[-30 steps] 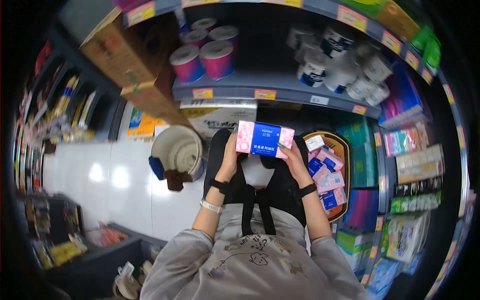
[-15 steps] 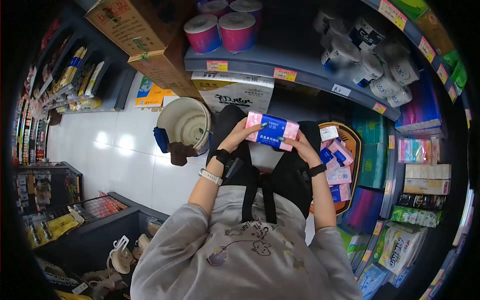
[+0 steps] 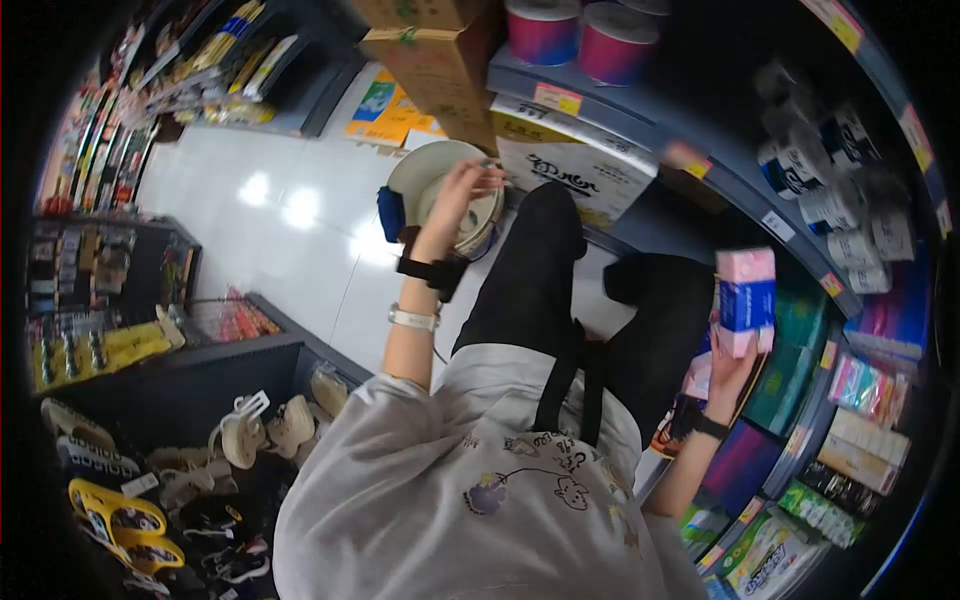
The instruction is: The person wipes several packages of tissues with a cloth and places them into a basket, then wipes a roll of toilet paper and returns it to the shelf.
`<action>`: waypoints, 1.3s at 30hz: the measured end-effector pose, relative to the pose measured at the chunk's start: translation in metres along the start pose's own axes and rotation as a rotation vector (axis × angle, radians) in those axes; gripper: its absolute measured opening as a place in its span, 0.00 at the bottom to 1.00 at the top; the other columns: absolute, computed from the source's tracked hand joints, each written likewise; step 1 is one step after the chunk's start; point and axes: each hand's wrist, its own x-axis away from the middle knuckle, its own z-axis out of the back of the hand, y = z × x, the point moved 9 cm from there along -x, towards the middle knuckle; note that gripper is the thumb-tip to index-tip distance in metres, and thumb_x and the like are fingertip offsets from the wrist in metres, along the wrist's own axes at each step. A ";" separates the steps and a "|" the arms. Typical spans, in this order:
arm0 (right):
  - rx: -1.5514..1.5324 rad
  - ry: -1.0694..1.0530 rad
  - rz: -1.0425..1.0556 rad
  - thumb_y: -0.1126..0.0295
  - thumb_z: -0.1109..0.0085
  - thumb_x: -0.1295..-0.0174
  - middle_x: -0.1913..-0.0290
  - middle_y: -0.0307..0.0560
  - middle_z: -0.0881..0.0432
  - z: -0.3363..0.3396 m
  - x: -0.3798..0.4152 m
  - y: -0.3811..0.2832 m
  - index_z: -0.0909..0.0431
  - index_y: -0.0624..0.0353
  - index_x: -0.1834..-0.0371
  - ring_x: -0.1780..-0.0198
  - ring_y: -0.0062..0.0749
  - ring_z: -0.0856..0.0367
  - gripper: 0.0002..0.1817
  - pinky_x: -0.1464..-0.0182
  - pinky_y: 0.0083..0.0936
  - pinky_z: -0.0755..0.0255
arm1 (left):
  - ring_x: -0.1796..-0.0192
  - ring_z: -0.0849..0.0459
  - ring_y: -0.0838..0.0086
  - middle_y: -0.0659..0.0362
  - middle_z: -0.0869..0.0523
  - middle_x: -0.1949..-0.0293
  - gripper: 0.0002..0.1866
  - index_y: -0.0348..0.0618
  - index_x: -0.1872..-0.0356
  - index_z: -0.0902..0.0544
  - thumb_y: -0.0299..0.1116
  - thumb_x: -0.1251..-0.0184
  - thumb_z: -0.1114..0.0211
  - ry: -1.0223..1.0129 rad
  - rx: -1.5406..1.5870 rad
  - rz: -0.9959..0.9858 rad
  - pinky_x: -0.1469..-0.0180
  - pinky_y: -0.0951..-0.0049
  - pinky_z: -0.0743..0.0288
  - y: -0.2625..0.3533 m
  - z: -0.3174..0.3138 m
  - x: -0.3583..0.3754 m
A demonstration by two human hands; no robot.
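Note:
My right hand (image 3: 733, 372) grips the lower end of a pink and blue tissue pack (image 3: 746, 303), which stands upright over the right side, by the shelf. Below and beside that hand, partly hidden by my leg and arm, lies a basket with more pink packs (image 3: 700, 372). Over the rim of a pale bucket (image 3: 420, 165) hovers my left hand (image 3: 465, 190), fingers loosely spread and holding nothing. A dark brown cloth and a blue piece hang at the bucket's side.
A shelf (image 3: 620, 105) with pink-purple rolls (image 3: 617, 43) and white rolls runs across the top right. Cardboard boxes (image 3: 430, 85) stand behind the bucket. Packaged goods fill the right shelves. At the lower left is a bin of shoes (image 3: 240, 435).
My left hand has let go of the tissue pack and moved left to the bucket. My right hand has carried the pack right and turned it upright. The view has shifted left.

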 end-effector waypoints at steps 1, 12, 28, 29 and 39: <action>0.057 0.080 -0.014 0.56 0.53 0.42 0.43 0.51 0.38 0.023 0.006 -0.002 0.44 0.55 0.41 0.43 0.40 0.38 0.27 0.42 0.38 0.42 | 0.58 0.23 0.70 0.52 0.22 0.58 0.18 0.35 0.56 0.30 0.39 0.38 0.54 0.088 -0.016 0.011 0.54 0.74 0.32 0.000 0.030 0.004; 0.342 0.410 -0.535 0.51 0.57 0.43 0.58 0.39 0.25 0.217 0.051 0.123 0.28 0.54 0.55 0.61 0.23 0.28 0.21 0.63 0.18 0.36 | 0.53 0.26 0.55 0.41 0.28 0.55 0.42 0.28 0.50 0.40 0.46 0.63 0.30 0.257 -0.321 0.348 0.51 0.62 0.32 -0.208 0.170 0.046; 1.025 0.126 0.195 0.69 0.58 0.41 0.53 0.50 0.30 0.082 0.063 -0.006 0.39 0.62 0.48 0.51 0.34 0.30 0.18 0.46 0.28 0.39 | 0.54 0.27 0.74 0.55 0.26 0.55 0.20 0.37 0.50 0.33 0.38 0.39 0.50 0.445 -0.056 0.015 0.52 0.74 0.33 0.004 0.152 0.112; 0.904 0.032 0.161 0.71 0.58 0.42 0.53 0.49 0.30 0.030 0.069 -0.010 0.39 0.62 0.48 0.52 0.33 0.30 0.17 0.47 0.26 0.38 | 0.54 0.27 0.73 0.55 0.27 0.54 0.22 0.37 0.48 0.35 0.39 0.40 0.50 0.385 -0.062 -0.045 0.51 0.73 0.33 0.047 0.126 0.119; 0.350 -0.904 0.409 0.67 0.54 0.42 0.41 0.51 0.43 -0.312 0.162 -0.035 0.48 0.65 0.41 0.40 0.37 0.43 0.27 0.41 0.28 0.47 | 0.43 0.36 0.58 0.44 0.37 0.45 0.39 0.38 0.45 0.42 0.37 0.62 0.35 -0.250 -0.052 -0.826 0.42 0.62 0.44 0.207 -0.145 0.191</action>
